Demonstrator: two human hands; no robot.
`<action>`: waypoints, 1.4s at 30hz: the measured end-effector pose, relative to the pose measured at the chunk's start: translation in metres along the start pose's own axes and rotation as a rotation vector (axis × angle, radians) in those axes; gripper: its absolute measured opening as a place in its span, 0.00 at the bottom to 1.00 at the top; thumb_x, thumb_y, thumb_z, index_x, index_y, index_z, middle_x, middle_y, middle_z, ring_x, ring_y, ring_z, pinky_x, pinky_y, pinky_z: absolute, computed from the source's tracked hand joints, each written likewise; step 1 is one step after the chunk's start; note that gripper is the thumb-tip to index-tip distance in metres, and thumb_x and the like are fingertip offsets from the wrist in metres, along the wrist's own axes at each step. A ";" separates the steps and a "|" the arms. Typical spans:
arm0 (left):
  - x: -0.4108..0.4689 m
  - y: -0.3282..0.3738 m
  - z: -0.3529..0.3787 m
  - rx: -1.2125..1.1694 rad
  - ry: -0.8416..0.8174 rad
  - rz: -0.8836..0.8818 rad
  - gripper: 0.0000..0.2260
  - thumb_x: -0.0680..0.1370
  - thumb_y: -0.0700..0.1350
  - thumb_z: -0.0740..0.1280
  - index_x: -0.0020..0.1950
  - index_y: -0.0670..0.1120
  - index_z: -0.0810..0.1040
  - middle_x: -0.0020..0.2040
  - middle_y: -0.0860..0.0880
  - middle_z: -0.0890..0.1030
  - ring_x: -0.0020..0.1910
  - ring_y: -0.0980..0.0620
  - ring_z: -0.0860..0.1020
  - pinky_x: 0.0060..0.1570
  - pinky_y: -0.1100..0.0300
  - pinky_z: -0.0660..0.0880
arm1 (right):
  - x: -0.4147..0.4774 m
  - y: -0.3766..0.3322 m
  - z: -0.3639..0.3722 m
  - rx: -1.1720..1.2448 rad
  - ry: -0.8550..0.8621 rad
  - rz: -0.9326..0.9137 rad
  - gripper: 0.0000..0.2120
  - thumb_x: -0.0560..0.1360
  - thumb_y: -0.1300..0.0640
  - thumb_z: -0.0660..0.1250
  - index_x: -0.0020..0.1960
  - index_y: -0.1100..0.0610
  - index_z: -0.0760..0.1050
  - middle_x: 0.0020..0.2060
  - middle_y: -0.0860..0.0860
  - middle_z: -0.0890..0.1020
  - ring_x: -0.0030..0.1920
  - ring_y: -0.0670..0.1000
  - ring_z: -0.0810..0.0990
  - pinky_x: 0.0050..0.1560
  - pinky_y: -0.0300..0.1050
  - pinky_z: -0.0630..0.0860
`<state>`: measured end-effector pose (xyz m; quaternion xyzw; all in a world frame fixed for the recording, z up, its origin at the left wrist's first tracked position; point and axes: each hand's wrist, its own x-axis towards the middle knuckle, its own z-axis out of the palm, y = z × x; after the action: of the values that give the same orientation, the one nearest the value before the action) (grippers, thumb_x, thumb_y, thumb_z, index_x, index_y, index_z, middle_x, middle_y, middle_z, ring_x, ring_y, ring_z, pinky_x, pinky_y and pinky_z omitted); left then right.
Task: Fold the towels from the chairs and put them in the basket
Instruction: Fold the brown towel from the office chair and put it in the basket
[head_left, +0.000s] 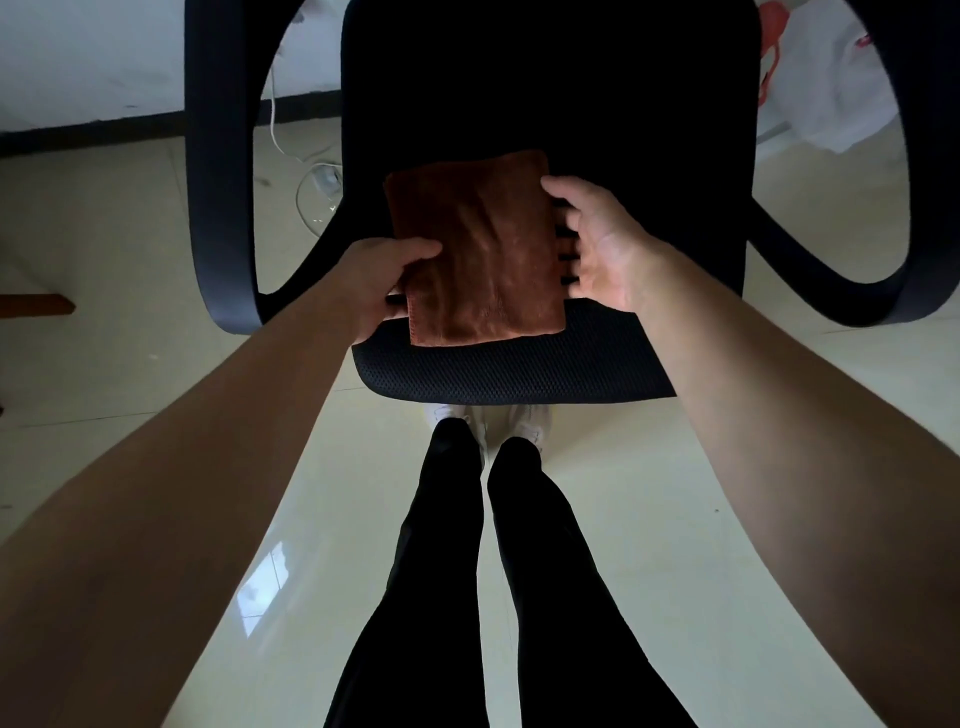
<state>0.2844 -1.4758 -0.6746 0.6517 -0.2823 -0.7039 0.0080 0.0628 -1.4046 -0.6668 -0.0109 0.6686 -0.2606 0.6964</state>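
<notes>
**Folded brown towel held over the chair seat**

The person stands right at the front of a black office chair (519, 364), both bare forearms stretched forward over its mesh seat. Between the hands is a rust-brown towel (478, 249), folded down to a neat upright rectangle, its stitched hem showing along the lower left edge. It sits over the middle of the seat, though whether it rests on the mesh or is lifted just above it I cannot tell.

The left hand (379, 286) grips the towel's left edge near the bottom corner, thumb on top and fingers tucked beneath, so it is pinched closed on the cloth. The right hand (597, 244) is spread, palm facing the towel's right edge, thumb touching the upper right corner and fingers slipped under the cloth (only their roots show, with dark gaps between them). It supports rather than clenches.

The chair's curved armrests loop out on either side. Below the seat's front lip are the person's black trouser legs (467, 571) and white shoes (488, 421) on a glossy pale tiled floor (130, 218). A white cable (291, 145) trails across the floor behind the chair, on the left.
</notes>
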 end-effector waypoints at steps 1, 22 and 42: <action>0.002 -0.002 0.001 0.018 0.001 0.002 0.13 0.75 0.42 0.72 0.59 0.46 0.79 0.54 0.48 0.84 0.53 0.50 0.83 0.47 0.54 0.79 | 0.000 0.003 -0.001 -0.001 0.000 -0.010 0.23 0.75 0.40 0.67 0.64 0.53 0.76 0.57 0.54 0.83 0.56 0.56 0.83 0.57 0.59 0.79; -0.153 0.069 0.009 -0.022 -0.179 0.138 0.15 0.77 0.51 0.67 0.61 0.47 0.77 0.54 0.45 0.84 0.56 0.42 0.82 0.58 0.45 0.76 | -0.150 -0.011 -0.016 0.105 -0.078 -0.270 0.20 0.75 0.56 0.66 0.66 0.52 0.76 0.60 0.53 0.83 0.61 0.56 0.81 0.58 0.56 0.78; -0.410 0.138 0.211 0.550 -0.742 0.468 0.15 0.79 0.40 0.68 0.65 0.48 0.75 0.59 0.42 0.83 0.54 0.40 0.83 0.53 0.44 0.80 | -0.529 0.077 -0.113 0.423 0.436 -0.671 0.22 0.79 0.66 0.61 0.69 0.47 0.71 0.63 0.55 0.78 0.58 0.60 0.80 0.51 0.55 0.81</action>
<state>0.1022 -1.3546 -0.2461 0.2558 -0.5789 -0.7668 -0.1070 0.0000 -1.1010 -0.2174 -0.0294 0.6914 -0.5988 0.4031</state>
